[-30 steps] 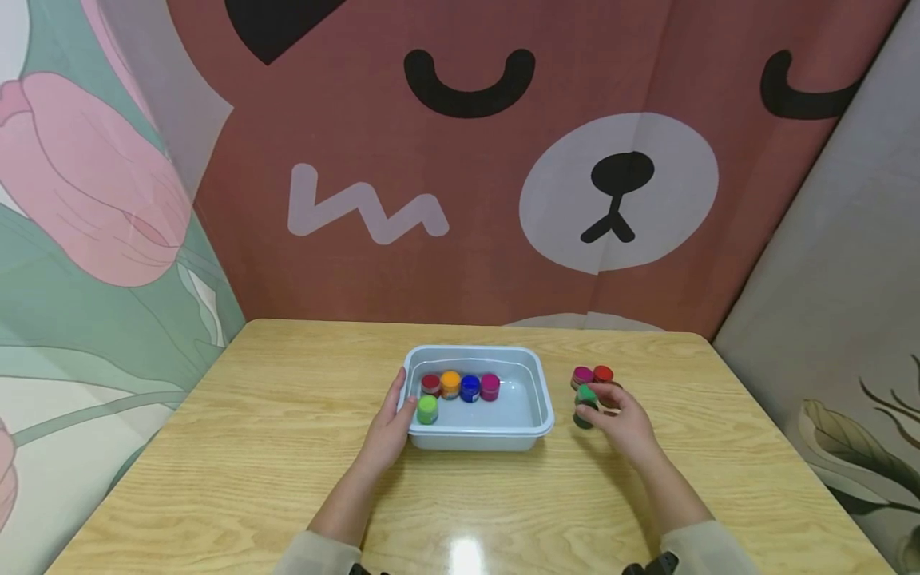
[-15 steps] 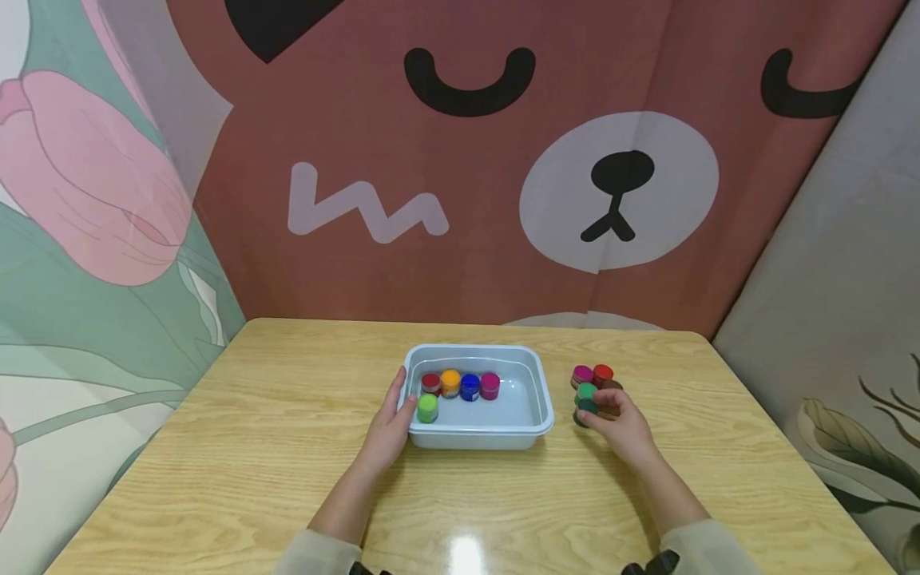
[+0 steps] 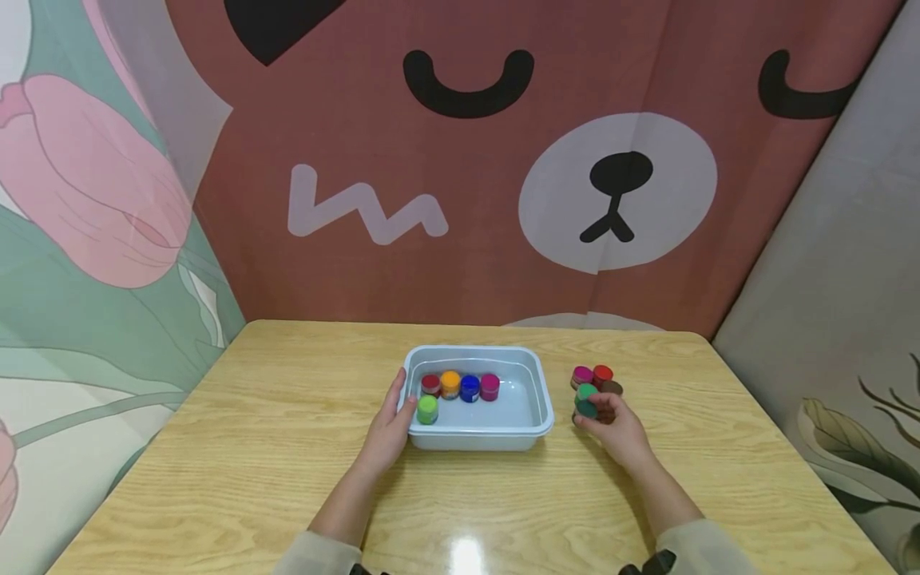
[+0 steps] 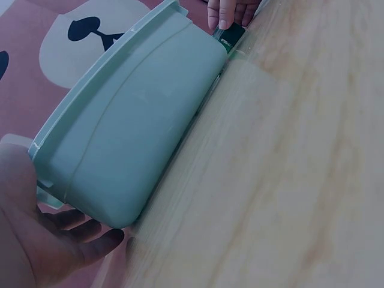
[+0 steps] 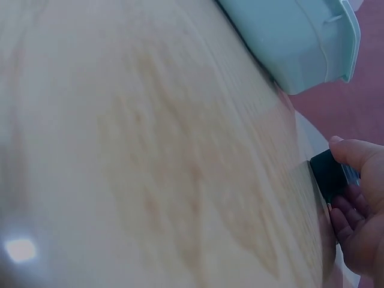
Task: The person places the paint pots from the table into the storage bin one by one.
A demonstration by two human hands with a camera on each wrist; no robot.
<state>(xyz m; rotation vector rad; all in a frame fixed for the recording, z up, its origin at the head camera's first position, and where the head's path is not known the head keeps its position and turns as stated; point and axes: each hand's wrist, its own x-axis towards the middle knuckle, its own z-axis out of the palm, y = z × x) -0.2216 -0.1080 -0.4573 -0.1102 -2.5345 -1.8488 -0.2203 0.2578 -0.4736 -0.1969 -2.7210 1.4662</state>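
Observation:
A pale blue plastic tub (image 3: pixel 474 441) stands mid-table, with several small paint jars inside. My left hand (image 3: pixel 388 431) holds its left end, thumb at the rim, fingers along the outside wall. My right hand (image 3: pixel 622 435) pinches a dark green paint jar (image 3: pixel 585 410) between thumb and fingers, to the right of the tub. Just behind that jar is a lighter green jar (image 3: pixel 585 392). In the right wrist view the dark green jar (image 5: pixel 329 175) shows between thumb and fingers, close by the tabletop.
Further jars stand near my right hand: magenta (image 3: pixel 582 375), red (image 3: pixel 602 374) and brown (image 3: pixel 612 388). In the tub, a lime jar (image 3: pixel 427 410) sits in front of a row with dark red (image 3: pixel 430 384), orange (image 3: pixel 450 384), blue (image 3: pixel 470 388) and pink (image 3: pixel 489 386) lids.
My right hand has shifted from the lighter green jar to the dark green one in front, which it now pinches. The brown jar shows more fully. My left hand and the tub stay put.

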